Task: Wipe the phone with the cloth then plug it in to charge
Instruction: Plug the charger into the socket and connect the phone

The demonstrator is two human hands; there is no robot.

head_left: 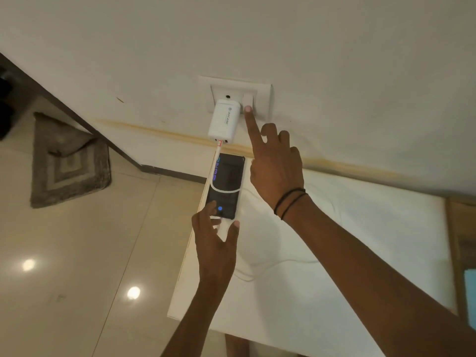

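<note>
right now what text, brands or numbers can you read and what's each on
"...CARE": capitals beside a small logo on the white charger; first letters unclear.
Smaller line under it: too small to read.
Blue glowing characters along the left edge of the phone screen: too blurred to read.
Round blue icon low on the screen: no words.

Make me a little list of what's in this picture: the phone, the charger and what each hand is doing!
phone: lying at the edge of the white table, screen lit
charger: white, plugged into the wall socket
cable: comes down from the charger, loops across the phone's screen
right hand: index fingertip on the wall switch beside the charger
left hand: holds the phone's lower end
mat: grey, on the floor
</note>
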